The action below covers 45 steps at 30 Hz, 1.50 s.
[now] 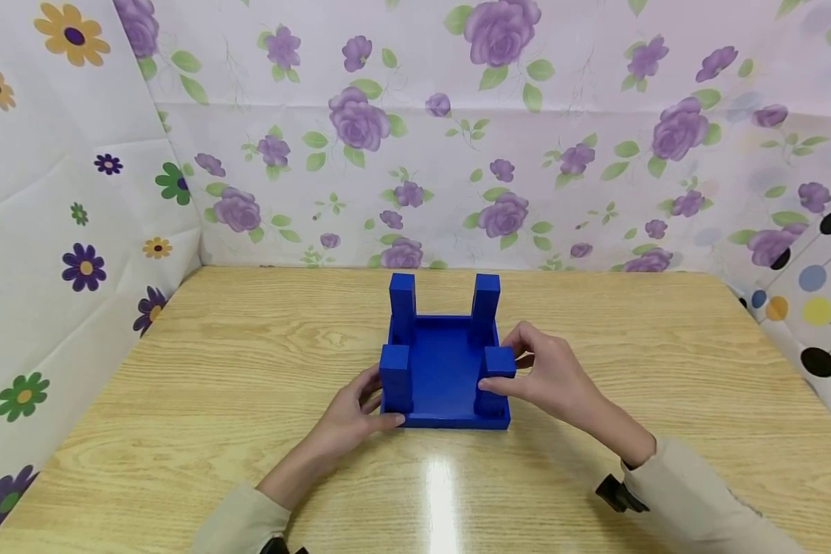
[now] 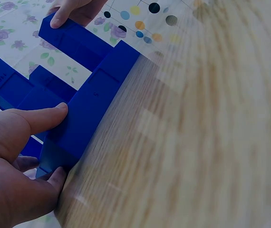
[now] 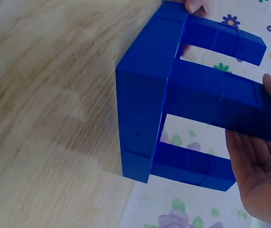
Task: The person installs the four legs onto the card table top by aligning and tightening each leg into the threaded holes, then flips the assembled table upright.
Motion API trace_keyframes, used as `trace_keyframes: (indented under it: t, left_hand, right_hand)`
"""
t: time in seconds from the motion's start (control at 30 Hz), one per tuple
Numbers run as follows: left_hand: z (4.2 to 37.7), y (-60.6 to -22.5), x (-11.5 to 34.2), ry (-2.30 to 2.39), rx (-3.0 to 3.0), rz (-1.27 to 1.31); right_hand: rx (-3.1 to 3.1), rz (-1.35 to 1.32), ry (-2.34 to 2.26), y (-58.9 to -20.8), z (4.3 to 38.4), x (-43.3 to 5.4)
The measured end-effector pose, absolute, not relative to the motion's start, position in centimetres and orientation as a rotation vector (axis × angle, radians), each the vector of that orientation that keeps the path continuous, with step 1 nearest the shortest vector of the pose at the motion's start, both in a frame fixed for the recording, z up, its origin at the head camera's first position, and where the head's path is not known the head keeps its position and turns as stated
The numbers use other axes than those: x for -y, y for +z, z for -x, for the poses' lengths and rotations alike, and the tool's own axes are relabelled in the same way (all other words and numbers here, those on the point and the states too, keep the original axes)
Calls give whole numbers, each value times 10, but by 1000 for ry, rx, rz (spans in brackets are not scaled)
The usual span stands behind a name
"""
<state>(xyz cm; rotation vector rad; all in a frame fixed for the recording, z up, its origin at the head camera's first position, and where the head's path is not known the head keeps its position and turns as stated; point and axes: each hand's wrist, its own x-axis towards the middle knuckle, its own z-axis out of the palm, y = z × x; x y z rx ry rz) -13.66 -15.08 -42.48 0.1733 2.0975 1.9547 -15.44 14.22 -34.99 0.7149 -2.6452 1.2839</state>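
Observation:
A blue square frame (image 1: 445,377), like a shallow tray with a blue block post upright at each corner, stands on the table. My left hand (image 1: 352,419) grips its near left corner, thumb on the front edge and fingers round the left side, below the near left post (image 1: 395,377). Around the top of the near right post (image 1: 500,362) my right hand (image 1: 554,377) closes in a pinch, thumb on the near face and fingers behind. Seams cross the posts (image 3: 221,95) in the right wrist view. In the left wrist view the base's side (image 2: 95,97) carries a small mark.
The wood-grain table (image 1: 263,331) extends around the frame on all sides. Behind it hangs a cloth (image 1: 429,192) printed with purple flowers, with other patterned cloths at the left (image 1: 48,254) and right (image 1: 820,277).

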Motion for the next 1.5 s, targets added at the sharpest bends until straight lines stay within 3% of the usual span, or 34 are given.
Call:
trace_keyframes:
  t: [0.37,0.77,0.97,1.17,1.5]
  left_hand:
    - [136,-422,150,1946,-2124,-154]
    - [135,-422,149,1960,-2109,-185]
    - [136,-423,150,1969,-2101,-179]
    - [136,-425,150,1978,-2100,-191]
    - [137,-425,150,1979,-2087,-177]
  right_hand:
    - [2729,-812,1273,-347,159,-144]
    - [2670,-1335,1963,-346,189,-172]
    - [2570,-1459,2118,-348,198,-175]
    - [2567,-1467,2081,-348,200,-174]
    - [2713,-1193,1868,-346,187,-171]
